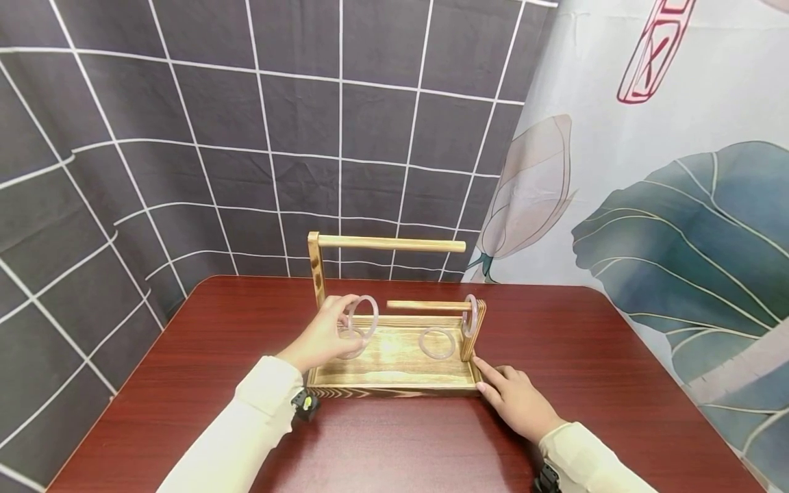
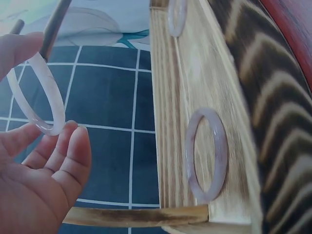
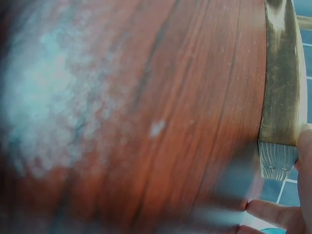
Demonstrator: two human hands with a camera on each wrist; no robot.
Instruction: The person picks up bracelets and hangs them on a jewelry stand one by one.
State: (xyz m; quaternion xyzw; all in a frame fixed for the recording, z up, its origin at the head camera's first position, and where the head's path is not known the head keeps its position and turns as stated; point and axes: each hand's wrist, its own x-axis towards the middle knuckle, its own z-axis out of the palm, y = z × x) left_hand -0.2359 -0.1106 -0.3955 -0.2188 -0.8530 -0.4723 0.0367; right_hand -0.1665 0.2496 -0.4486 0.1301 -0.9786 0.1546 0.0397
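Note:
My left hand (image 1: 323, 332) pinches a pale lilac bangle (image 1: 374, 316) between thumb and fingertips, raised over the left part of a wooden tray stand (image 1: 394, 392). In the left wrist view the held bangle (image 2: 53, 97) stands nearly upright. Beneath it, another bangle (image 2: 222, 151) lies flat on the tray floor. A third bangle (image 1: 422, 344) lies toward the tray's right end. One more bangle (image 1: 473, 316) hangs on the lower bar, close to the right post. My right hand (image 1: 518, 400) touches the tray's right end with thumb and fingers extended, by the front corner.
The upper bar (image 1: 394, 243) reaches right from the tall left post (image 1: 317, 270), with a free end. Its lower counterpart (image 1: 425, 305) points left from the short right post. The stand rests on a reddish-brown table (image 1: 394, 445), with a dark grid curtain (image 1: 296, 123) behind.

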